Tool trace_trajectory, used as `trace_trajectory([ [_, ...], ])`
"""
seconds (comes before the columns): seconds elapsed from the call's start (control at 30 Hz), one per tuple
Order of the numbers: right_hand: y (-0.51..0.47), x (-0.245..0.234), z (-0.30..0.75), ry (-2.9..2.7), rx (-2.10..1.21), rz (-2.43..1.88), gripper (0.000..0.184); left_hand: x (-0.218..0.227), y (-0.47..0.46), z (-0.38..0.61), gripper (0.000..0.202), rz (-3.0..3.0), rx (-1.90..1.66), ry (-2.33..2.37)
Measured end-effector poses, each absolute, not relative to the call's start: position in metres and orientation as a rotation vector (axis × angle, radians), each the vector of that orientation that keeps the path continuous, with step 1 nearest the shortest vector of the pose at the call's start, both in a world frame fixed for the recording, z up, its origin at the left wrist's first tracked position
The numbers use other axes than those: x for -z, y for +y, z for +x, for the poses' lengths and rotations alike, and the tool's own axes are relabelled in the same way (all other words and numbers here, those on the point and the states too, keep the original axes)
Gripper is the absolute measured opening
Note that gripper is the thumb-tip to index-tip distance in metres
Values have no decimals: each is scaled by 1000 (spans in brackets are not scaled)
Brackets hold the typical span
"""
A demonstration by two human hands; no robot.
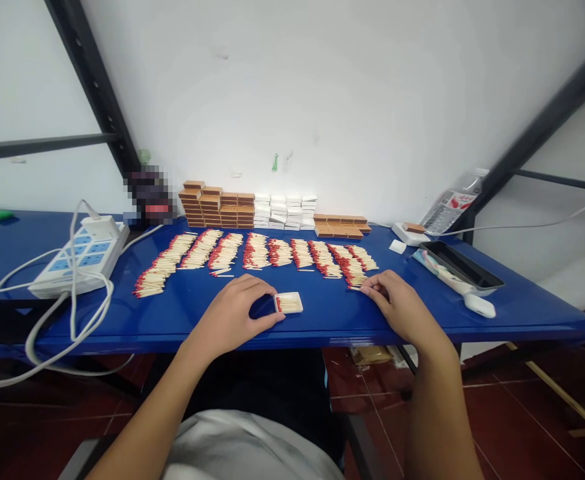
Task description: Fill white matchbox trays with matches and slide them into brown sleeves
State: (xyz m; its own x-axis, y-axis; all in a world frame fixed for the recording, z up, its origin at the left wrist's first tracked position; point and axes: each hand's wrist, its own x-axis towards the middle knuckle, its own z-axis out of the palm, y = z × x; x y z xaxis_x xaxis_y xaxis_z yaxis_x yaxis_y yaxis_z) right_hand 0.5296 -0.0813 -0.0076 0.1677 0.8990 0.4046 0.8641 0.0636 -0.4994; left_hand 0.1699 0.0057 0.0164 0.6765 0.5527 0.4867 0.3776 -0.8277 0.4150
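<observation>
Near the table's front edge lies a white matchbox tray (295, 301) with several red-headed matches inside. My left hand (242, 310) grips its left end between thumb and index finger. To the right, my right hand (390, 297) has its fingertips pinched on a match (355, 288) at the near end of a match row (350, 267). More rows of loose matches (202, 248) fan out across the table, heads mostly to the left. My right fingers partly cover the match they touch.
Behind the matches stand stacked brown matchbox sleeves (217, 210), white trays (285, 212) and a low sleeve stack (341, 227). A power strip (80, 257) with looped cables is at left. At right are a plastic bottle (452, 203), a black-lined case (460, 267) and a white earbud case (480, 305).
</observation>
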Motion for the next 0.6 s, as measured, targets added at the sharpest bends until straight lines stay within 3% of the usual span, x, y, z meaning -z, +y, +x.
trace_trajectory([
  [0.3,-79,-19,436,-1851,-112,-1567,15,-17,6,171,23,2628,-903,736],
  [0.6,-70,-13,398,-1992,-166,-1428,12,-16,6,170,21,2617,-895,728],
])
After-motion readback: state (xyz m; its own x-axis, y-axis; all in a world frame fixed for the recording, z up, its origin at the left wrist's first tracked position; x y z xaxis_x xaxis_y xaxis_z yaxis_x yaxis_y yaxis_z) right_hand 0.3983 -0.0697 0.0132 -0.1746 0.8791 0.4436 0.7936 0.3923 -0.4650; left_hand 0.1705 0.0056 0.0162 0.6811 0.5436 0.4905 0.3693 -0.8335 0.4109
